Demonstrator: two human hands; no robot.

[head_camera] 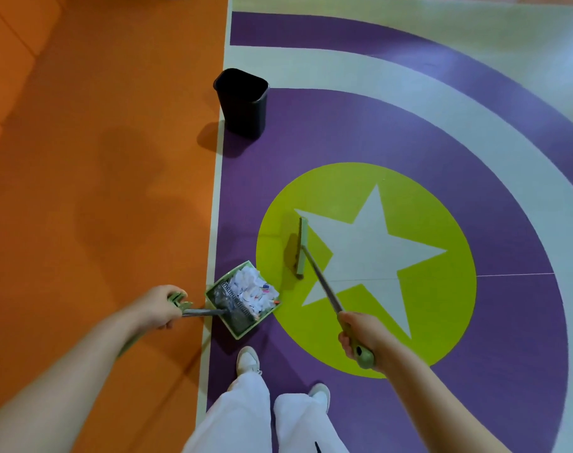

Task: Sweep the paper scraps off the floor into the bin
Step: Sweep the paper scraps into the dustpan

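A green dustpan [237,325] sits low over the purple floor near the orange edge, with a heap of white paper scraps [250,289] in it. My left hand [162,305] grips the dustpan's handle at its green end. My right hand [360,338] grips the green handle of a broom [301,248], whose flat head rests on the lime circle beside the white star. A black bin [242,103] stands upright farther ahead, at the border of the orange and purple floor, well apart from the dustpan.
My two legs in white trousers and white shoes [249,359] stand on the purple floor below the dustpan. Orange flooring [82,158] fills the left side. No loose scraps show on the floor.
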